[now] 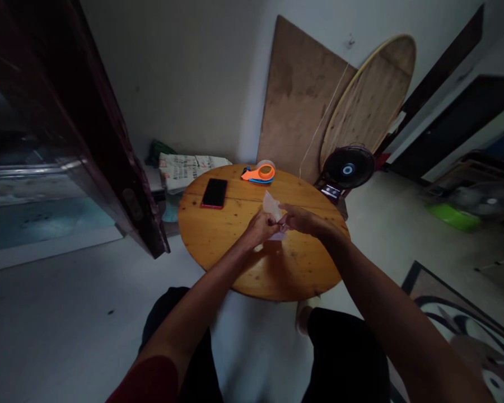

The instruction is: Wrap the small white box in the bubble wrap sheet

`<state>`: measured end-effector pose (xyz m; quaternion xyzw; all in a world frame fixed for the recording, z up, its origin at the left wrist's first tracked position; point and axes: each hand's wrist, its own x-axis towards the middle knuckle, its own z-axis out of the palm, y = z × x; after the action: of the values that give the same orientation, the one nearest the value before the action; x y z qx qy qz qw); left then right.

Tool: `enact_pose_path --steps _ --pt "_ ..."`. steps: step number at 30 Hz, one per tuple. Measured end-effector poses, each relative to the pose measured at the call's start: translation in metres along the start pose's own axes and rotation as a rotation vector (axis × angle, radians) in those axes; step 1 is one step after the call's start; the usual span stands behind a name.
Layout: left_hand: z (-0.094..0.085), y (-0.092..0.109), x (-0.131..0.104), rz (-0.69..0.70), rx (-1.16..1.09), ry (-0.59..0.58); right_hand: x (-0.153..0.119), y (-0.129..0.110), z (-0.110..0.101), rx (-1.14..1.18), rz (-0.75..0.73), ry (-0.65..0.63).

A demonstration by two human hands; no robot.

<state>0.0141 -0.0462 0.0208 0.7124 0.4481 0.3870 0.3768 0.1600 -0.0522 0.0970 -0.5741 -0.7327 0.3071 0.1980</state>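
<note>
A thin, pale, see-through sheet (271, 205), perhaps paper or plastic, is held up over the middle of the round wooden table. My left hand (262, 227) pinches it from the left, fingers closed. From the right, my right hand (297, 219) also grips it, fingertips bent and close to the left thumb. One corner of the sheet points up and away from me, and its lower part shows beneath my fingers. The exact fold between the fingertips is hidden. Behind my hands lies an orange tape dispenser (258, 173) with a roll of tape in it.
A dark phone with a red edge (214, 193) lies at the left of the round table (218, 240). Against the wall lean a brown board (294, 95) and a round wooden tabletop (369, 89). A black fan (348, 168) stands behind the table's right edge. A printed sack (189, 168) sits behind left.
</note>
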Motion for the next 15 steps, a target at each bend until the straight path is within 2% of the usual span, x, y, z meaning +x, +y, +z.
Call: enact_pose_path --steps 5,10,15 --pt "0.001 -0.009 0.002 0.022 -0.060 -0.038 0.005 0.001 0.000 -0.003 0.034 -0.094" --pt "0.000 -0.010 0.002 0.036 -0.052 -0.043 0.007 0.001 0.000 -0.061 0.057 -0.094" --pt "-0.003 0.000 0.000 0.043 0.009 -0.045 0.004 -0.007 0.000 -0.244 0.010 -0.047"
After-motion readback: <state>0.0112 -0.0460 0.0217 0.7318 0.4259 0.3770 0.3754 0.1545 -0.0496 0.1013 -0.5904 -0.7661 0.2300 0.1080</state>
